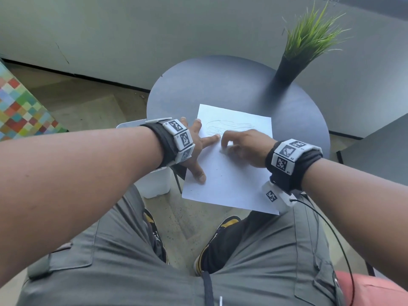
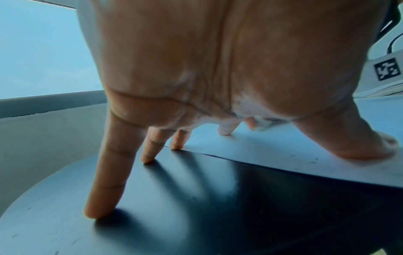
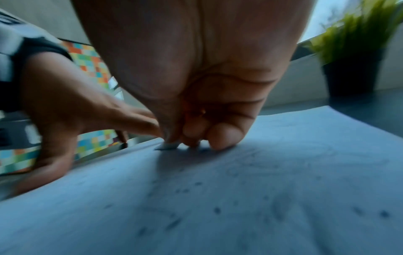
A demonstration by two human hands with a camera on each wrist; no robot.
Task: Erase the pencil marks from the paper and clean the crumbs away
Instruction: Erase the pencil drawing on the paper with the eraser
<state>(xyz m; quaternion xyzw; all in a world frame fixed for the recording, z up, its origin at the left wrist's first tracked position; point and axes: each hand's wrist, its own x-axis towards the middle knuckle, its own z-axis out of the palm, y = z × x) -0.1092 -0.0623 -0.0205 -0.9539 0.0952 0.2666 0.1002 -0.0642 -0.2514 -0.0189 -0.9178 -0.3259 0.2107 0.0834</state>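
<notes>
Head view, frame centre: my left hand (image 1: 197,149) lies spread flat on the paper (image 1: 229,173); my right hand (image 1: 245,149) hides the eraser.

Left wrist view: fingers (image 2: 104,181) straight on the table (image 2: 196,215).

Right wrist view, blurred: fingertips pinch the eraser (image 3: 167,146) against crumb-speckled paper.

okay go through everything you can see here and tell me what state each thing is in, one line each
paper: flat on the table, near corner overhanging, faint pencil marks left at the far end, dark crumbs scattered.
eraser: pinched in the right hand, pressed to the paper.
left hand: fingers spread, pinning the paper's left edge.
right hand: curled around the eraser.
round table: dark, carrying paper and plant.
potted plant: upright at the table's far edge.
</notes>
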